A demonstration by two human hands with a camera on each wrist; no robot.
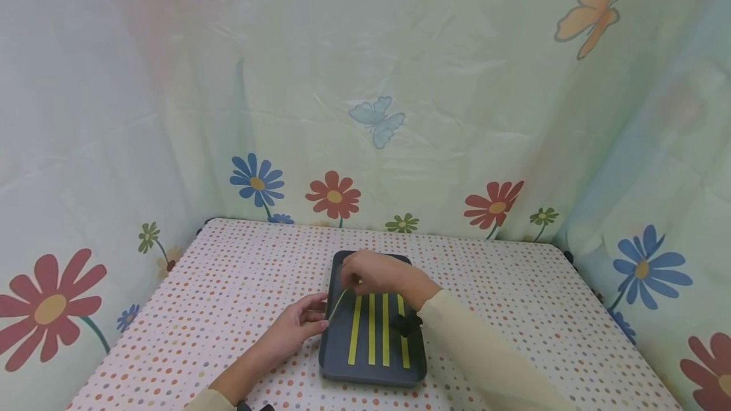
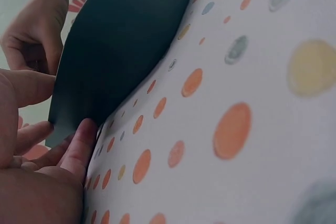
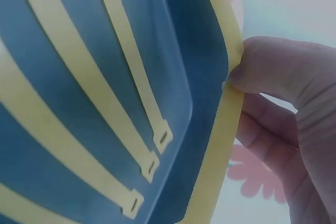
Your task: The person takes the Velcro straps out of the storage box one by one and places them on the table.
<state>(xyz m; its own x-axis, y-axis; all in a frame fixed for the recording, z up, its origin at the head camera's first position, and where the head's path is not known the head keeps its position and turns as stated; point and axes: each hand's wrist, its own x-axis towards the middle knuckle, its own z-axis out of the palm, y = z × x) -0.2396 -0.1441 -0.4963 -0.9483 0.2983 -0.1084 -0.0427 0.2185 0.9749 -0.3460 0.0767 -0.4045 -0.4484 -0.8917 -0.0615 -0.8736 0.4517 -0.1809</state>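
A dark grey tray lies lengthwise on the table, with several yellow hook-and-loop cable ties side by side in it. Slotted heads show on the ties' ends in the right wrist view. Over the tray's far left part, my right hand pinches another yellow cable tie between thumb and fingers. This tie slants down along the tray's left side. My left hand is at the tray's left wall, its fingertips touching the outside. Its thumb tip is close to the held tie's near end.
The table has a white cloth with coloured dots. A curtain printed with flowers and butterflies surrounds it at the back and sides. A dark wrist strap piece under my right forearm hides part of the rightmost ties.
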